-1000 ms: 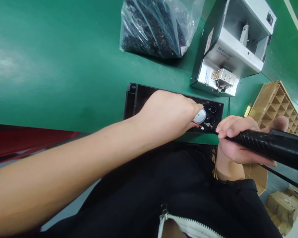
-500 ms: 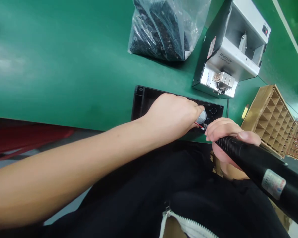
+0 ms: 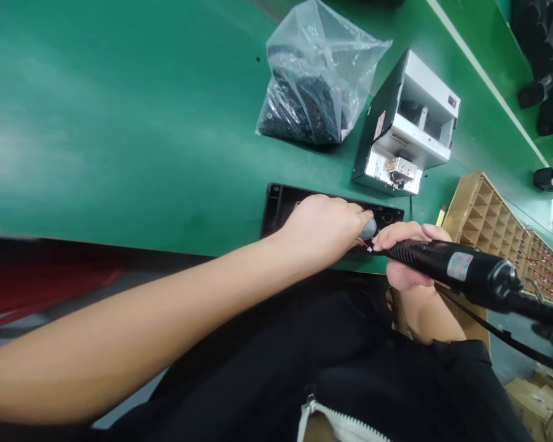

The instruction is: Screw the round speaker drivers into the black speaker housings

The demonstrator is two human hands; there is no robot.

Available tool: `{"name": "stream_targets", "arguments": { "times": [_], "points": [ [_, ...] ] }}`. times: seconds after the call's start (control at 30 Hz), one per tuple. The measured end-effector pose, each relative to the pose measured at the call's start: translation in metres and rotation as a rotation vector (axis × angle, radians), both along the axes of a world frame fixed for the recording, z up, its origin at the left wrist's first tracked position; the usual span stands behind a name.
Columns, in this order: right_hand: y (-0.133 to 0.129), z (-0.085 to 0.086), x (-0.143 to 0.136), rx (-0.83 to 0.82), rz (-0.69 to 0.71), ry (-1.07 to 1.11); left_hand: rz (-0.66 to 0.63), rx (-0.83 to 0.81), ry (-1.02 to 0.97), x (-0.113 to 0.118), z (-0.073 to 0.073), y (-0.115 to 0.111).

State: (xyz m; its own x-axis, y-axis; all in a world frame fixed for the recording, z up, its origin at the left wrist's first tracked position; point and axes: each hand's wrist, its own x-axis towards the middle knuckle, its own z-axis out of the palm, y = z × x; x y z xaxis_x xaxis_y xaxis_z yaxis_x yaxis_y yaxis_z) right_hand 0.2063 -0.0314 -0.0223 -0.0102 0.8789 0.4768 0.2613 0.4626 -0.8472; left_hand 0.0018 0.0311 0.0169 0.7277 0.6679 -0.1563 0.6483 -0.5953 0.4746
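So the black case (image 3: pixel 271 212) is laid open side up on the green bench (image 3: pixel 120 135), right by the front edge, and it's partly covered by the left hand (image 3: pixel 320 228). A round grey disc (image 3: pixel 369 229) can be seen inside, toward the case's right end. The left fingers are bent down at the edge of that disc; whether anything's actually being pinched can't be told, since most of them are blocked by the back of the hand. A red wire (image 3: pixel 364 244) with a small white plug is seen just below the disc.

The black power screwdriver (image 3: pixel 447 265) is gripped in the right hand (image 3: pixel 408 236), fingers curled round the ribbed front part. It's pointed left at the case, near the disc, but the tip can't be made out.

Beyond the case, a clear plastic bag (image 3: pixel 313 92) of small dark parts is set beside a silver machine (image 3: pixel 426 138). A divided cardboard box (image 3: pixel 465 199) is parked off to the right.
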Motion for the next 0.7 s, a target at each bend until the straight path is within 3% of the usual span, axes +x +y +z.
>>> {"name": "stream_targets", "arguments": {
  "times": [0.13,0.23,0.3,0.47,0.57,0.7],
  "points": [
    [0.026,0.04,0.003,0.23,-0.094,0.108,-0.023,0.127,-0.135,-0.022,-0.019,-0.01],
    [0.068,0.073,0.003,0.457,-0.173,0.151,-0.019,0.259,-0.3,-0.046,-0.035,-0.022],
    [0.097,0.085,0.002,0.529,-0.184,0.108,-0.006,0.359,-0.408,-0.058,-0.042,-0.028],
    [0.134,0.076,-0.011,0.376,-0.175,0.128,0.01,0.502,-0.529,-0.063,-0.043,-0.034],
    [0.132,0.068,-0.02,0.264,-0.182,0.148,-0.013,0.488,-0.519,-0.061,-0.041,-0.031],
    [0.125,0.07,-0.027,0.264,-0.241,0.107,-0.077,0.429,-0.447,-0.061,-0.045,-0.031]
  ]
}}
